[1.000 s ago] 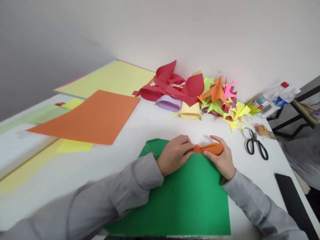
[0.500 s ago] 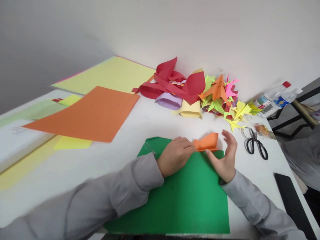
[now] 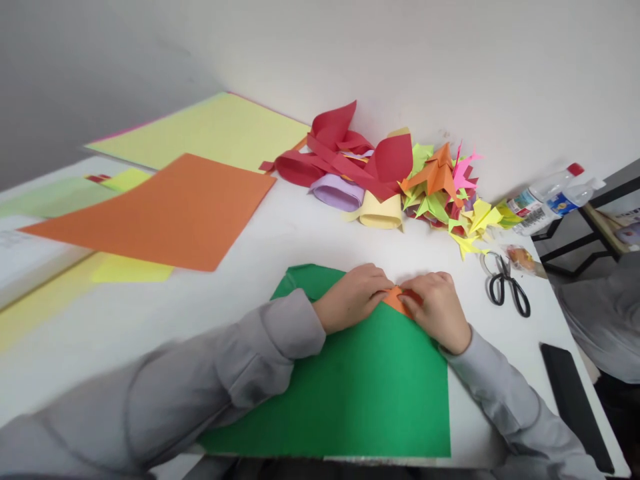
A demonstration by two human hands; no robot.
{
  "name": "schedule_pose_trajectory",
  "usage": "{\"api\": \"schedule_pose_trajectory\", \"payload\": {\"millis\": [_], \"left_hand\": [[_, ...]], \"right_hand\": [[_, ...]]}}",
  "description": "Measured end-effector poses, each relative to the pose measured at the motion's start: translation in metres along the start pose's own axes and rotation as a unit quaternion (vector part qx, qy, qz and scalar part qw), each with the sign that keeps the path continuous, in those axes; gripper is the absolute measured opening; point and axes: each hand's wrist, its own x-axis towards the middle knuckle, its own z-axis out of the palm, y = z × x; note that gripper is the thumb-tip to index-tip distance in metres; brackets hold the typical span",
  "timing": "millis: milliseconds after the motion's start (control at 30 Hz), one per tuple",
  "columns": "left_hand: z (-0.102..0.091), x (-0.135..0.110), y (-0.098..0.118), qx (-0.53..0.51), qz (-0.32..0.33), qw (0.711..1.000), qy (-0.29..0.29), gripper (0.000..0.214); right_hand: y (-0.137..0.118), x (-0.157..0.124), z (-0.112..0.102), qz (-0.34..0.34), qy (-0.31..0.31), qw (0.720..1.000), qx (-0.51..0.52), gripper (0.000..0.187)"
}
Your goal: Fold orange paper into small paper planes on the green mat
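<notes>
A small folded orange paper lies on a green sheet on the white table. My left hand has its fingers curled and pinched on the paper's left end. Over most of the piece lies my right hand, fingers closed and pressing it down onto the green sheet. Only a small orange corner shows between the two hands. Both arms wear grey sleeves.
A large orange sheet and a yellow sheet lie at the left. A heap of coloured folded papers sits by the wall. Black scissors, plastic bottles and a black flat object are at the right. Another person's grey sleeve shows at far right.
My right hand, lifted and open half a second ago, has come down over the orange paper and flattened its raised flap. The view shifted slightly downward.
</notes>
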Motion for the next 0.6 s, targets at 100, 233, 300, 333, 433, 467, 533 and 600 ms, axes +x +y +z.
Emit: {"api": "schedule_pose_trajectory", "payload": {"millis": [100, 233, 300, 333, 433, 467, 533, 600], "left_hand": [[-0.002, 0.002, 0.001, -0.001, -0.016, 1.0, -0.009, 0.016], [-0.005, 0.005, 0.001, 0.012, -0.026, 1.0, -0.005, 0.013], [-0.006, 0.005, 0.001, 0.015, -0.024, 1.0, -0.004, 0.014], [-0.007, 0.005, 0.001, 0.013, -0.024, 1.0, -0.002, 0.015], [-0.01, 0.004, 0.0, -0.008, -0.028, 1.0, -0.005, 0.017], [-0.011, 0.004, -0.001, -0.011, -0.028, 0.999, -0.012, 0.017], [-0.013, 0.005, -0.003, -0.007, -0.02, 0.999, -0.028, 0.018], [-0.013, 0.005, -0.005, 0.002, -0.004, 0.999, -0.036, 0.019]], "right_hand": [[0.002, 0.006, -0.004, 0.016, -0.05, 0.998, 0.041, 0.022], [-0.001, 0.011, -0.009, 0.029, -0.065, 0.997, 0.034, 0.031], [-0.003, 0.015, -0.013, 0.021, -0.084, 0.996, 0.008, 0.02], [-0.004, 0.017, -0.015, 0.014, -0.096, 0.995, -0.005, 0.014], [-0.007, 0.024, -0.019, -0.009, -0.132, 0.991, -0.033, 0.005], [-0.008, 0.026, -0.02, -0.016, -0.141, 0.989, -0.037, 0.006], [-0.009, 0.03, -0.021, -0.026, -0.151, 0.987, -0.048, 0.006], [-0.008, 0.032, -0.02, -0.034, -0.151, 0.986, -0.062, 0.007]]}}
